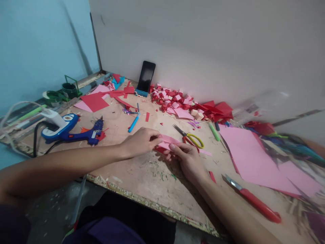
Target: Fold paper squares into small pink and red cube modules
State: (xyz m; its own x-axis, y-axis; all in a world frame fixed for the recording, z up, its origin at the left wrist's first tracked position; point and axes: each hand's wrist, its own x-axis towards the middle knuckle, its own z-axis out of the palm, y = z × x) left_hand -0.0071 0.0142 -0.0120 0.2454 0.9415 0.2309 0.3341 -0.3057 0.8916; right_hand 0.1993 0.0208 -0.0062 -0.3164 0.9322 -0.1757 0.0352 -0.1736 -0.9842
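Between my two hands is a small piece of folded paper (pixel 166 145), pink on one face and red on another, held just above the table. My left hand (pixel 142 140) pinches its left end with curled fingers. On the other end, my right hand (pixel 186 157) presses its thumb on top with the fingers underneath. Scissors (pixel 191 139) with yellow and red handles lie right behind my right hand. A blue pen-like tool (pixel 134 122) rests beyond my left hand. Part of the folded paper is hidden by my fingers.
A blue glue gun (pixel 86 134) with cords lies left. A phone (pixel 146 76) leans in a stand at the back, beside a heap of small pink and red paper cubes (pixel 172 98). Pink sheets (pixel 246 152) and a red-handled knife (pixel 256 201) lie right, near the table's front edge (pixel 142 200).
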